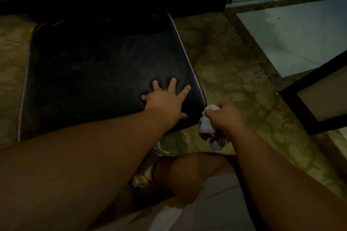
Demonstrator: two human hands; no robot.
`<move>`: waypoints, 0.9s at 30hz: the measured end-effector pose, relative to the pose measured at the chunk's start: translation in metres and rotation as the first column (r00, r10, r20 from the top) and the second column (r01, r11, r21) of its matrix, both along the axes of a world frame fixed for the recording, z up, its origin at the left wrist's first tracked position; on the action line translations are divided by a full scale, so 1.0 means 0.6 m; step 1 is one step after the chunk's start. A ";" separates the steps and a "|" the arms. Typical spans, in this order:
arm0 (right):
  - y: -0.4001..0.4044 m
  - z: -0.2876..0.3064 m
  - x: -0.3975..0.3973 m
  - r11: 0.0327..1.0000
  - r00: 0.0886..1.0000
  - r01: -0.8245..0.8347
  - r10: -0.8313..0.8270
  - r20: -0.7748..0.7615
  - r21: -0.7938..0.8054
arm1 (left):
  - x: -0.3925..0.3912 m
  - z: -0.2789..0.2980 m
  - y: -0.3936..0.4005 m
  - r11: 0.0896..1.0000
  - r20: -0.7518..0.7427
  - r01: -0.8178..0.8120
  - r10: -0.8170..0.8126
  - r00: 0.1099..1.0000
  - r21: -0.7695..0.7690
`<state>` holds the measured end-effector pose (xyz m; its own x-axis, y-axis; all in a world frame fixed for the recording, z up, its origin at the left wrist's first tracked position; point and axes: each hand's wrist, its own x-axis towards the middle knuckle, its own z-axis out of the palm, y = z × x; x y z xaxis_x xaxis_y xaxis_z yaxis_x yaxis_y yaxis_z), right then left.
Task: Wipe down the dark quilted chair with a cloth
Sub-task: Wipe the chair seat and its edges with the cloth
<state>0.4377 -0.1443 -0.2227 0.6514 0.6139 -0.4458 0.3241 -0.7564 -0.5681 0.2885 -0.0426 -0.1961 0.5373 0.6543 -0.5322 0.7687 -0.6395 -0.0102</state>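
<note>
A dark, glossy padded chair seat (pixel 97 80) is braced by the left hand (pixel 165 102), fingers spread flat, while a crumpled white cloth (pixel 207 127) is clenched in the right hand (pixel 228 118) just beside the seat's front corner, seemingly poised for wiping that edge next.

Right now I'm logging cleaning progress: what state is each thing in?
left hand: open, fingers spread, flat on the seat
right hand: closed around the cloth, off the seat's right corner
cloth: bunched, hanging from the fist, not on the seat
chair seat: dark, bare apart from the left hand
</note>
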 end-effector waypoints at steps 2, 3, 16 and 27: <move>0.008 0.004 -0.002 0.994 0.998 -0.008 0.000 0.067 0.110 | -0.001 -0.001 -0.001 1.000 -0.001 -0.001 0.001 1.000 0.004; 0.012 0.008 -0.004 0.985 0.996 -0.012 -0.002 0.085 0.170 | -0.001 -0.002 -0.001 1.000 0.001 -0.003 0.003 1.000 0.002; 0.032 0.026 -0.003 0.982 0.986 -0.119 0.099 0.136 0.149 | -0.019 -0.006 -0.008 0.999 0.013 0.025 -0.025 1.000 0.021; 0.031 0.034 0.001 0.973 0.974 -0.222 0.218 0.064 0.070 | -0.049 -0.009 -0.015 0.998 0.025 0.044 -0.045 0.999 0.039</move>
<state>0.4382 -0.1258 -0.2024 0.5193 0.7754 -0.3592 0.5103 -0.6186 -0.5974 0.2593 -0.0516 -0.2015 0.5799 0.6492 -0.4922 0.7396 -0.6729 -0.0161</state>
